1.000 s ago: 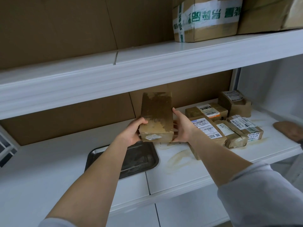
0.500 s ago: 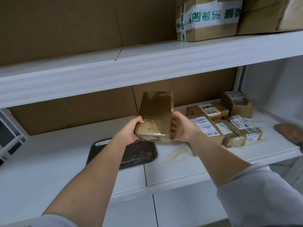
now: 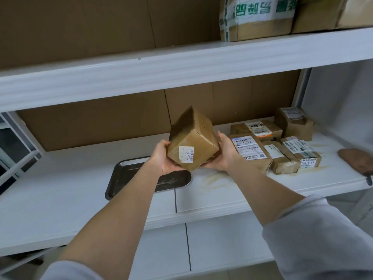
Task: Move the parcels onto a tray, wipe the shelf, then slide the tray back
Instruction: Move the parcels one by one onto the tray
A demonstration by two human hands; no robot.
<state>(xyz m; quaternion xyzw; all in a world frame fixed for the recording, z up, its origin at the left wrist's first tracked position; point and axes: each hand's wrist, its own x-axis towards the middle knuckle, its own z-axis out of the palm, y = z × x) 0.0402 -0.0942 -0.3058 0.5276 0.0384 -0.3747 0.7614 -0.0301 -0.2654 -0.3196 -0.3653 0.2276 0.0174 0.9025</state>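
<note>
Now | brown parcel tilted | small white label | both hands gripping

Tray lies left of parcels on shelf.

Likely parcel storeroom: white shelving, labelled brown parcels, taped cartons above.

White shelving, brown cardboard backing
</note>
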